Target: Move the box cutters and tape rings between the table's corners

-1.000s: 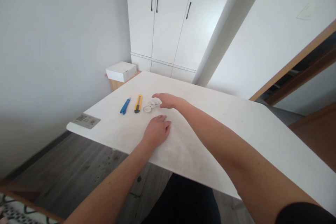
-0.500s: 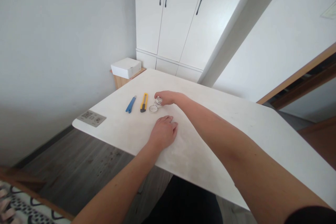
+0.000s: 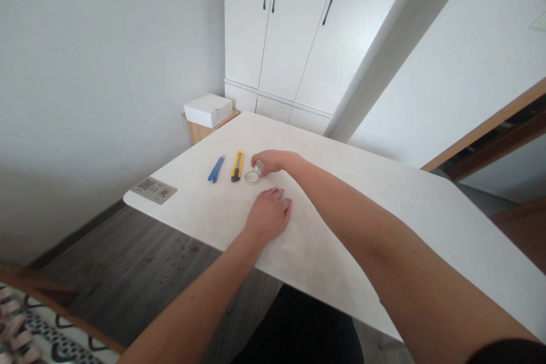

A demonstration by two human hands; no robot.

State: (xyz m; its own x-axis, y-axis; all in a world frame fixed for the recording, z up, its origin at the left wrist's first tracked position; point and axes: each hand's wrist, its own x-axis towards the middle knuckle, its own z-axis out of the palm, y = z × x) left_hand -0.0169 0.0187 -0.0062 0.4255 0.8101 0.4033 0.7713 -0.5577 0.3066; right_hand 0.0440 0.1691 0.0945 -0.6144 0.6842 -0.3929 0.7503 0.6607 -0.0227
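Observation:
My right hand (image 3: 269,161) reaches in from the right, its fingers closed on the upper part of what looks like a silver watch (image 3: 251,178). The watch's round, pale face rests on the table, while the shiny metal part in my fingers is partly hidden. Below it, my left hand (image 3: 269,214) lies palm down on the tabletop, fingers stretched and slightly bent, holding nothing. A yellow utility knife (image 3: 238,166) with a dark end lies just left of the watch. Farther left is a blue cutter-like tool (image 3: 216,169).
The white table (image 3: 341,227) has a grey printed label (image 3: 153,190) at its left corner. A white box (image 3: 208,110) sits on a small wooden stand beyond the far left edge. White cabinets (image 3: 281,40) stand behind, and a patterned cloth (image 3: 55,330) shows at lower left.
The metal part of the watch has tilted slightly in my right hand and looks narrower. My left hand stays on the table. The whole view has shifted a little.

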